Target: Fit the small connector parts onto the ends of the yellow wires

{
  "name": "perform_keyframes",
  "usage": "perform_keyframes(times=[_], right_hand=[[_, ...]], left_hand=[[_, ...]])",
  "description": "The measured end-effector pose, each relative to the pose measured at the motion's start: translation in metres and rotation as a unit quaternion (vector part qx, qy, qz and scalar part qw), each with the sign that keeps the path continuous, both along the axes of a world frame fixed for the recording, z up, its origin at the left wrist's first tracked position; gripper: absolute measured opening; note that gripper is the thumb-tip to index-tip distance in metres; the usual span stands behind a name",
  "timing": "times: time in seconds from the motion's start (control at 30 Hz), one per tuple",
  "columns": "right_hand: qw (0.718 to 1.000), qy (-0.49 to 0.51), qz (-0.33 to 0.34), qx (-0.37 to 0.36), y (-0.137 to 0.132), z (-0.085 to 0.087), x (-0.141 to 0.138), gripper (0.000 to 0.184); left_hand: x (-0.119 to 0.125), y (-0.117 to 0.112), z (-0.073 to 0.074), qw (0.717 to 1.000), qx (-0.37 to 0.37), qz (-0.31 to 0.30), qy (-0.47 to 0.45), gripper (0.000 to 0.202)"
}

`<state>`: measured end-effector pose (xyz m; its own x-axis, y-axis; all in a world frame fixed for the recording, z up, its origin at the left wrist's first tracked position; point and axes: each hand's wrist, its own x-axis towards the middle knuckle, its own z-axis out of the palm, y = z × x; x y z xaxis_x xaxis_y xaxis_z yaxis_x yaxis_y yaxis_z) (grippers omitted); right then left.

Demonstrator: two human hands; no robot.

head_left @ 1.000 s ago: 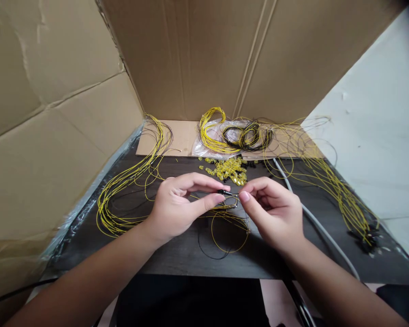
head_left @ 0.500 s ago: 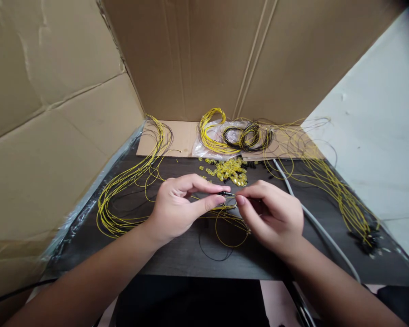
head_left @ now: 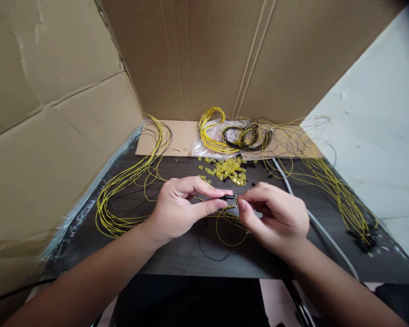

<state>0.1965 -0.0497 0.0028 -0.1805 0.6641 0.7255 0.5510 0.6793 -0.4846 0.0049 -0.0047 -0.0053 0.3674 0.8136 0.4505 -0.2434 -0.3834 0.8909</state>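
Between the thumb and fingers of my left hand (head_left: 179,206) a small black connector (head_left: 229,197) is pinched, its tip pointing right. My right hand (head_left: 276,215) is closed in a pinch right at that tip; a thin wire seems to be between its fingertips, though too small to be sure. Below the fingers, thin yellow wires (head_left: 232,245) loop over the dark table. Some bright wire ends show just under the connector. A pile of small clear-yellow plastic pieces (head_left: 230,170) lies behind my hands.
A bundle of yellow and black wires (head_left: 104,211) curves along the left. Another wire bundle (head_left: 347,200) on the right ends in black connectors (head_left: 368,240). Coiled wires (head_left: 248,136) lie at the back against a cardboard wall (head_left: 204,59). A grey cable (head_left: 327,238) crosses beside my right hand.
My right hand has shifted slightly right and down, its fingertips still close to the connector's tip. The connector, still in my left hand, sits slightly lower and farther right.
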Motion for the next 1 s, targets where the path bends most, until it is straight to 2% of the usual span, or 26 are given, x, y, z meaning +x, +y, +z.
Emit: perform_keyframes(times=[0.2,0.63,0.8,1.0], right_hand=[[1.0,-0.015,0.009,0.009,0.0008,0.0005,0.0026,0.008],[0.999,-0.032,-0.007,0.023,0.0005,0.0011,0.0017,0.01],[0.999,-0.037,0.009,0.031,0.0007,0.0033,0.0046,0.01],[0.998,-0.036,0.033,0.033,0.0022,0.002,0.0054,0.011]], left_hand=[[-0.0009,-0.0001,-0.0004,1.0,0.004,0.001,0.015,0.015],[0.0005,-0.0003,-0.0004,0.998,-0.041,-0.034,-0.016,0.019],[0.0003,-0.0007,0.0008,0.996,-0.062,-0.049,-0.028,0.022],[-0.0008,0.0006,-0.0009,0.997,-0.068,-0.032,-0.023,0.021]])
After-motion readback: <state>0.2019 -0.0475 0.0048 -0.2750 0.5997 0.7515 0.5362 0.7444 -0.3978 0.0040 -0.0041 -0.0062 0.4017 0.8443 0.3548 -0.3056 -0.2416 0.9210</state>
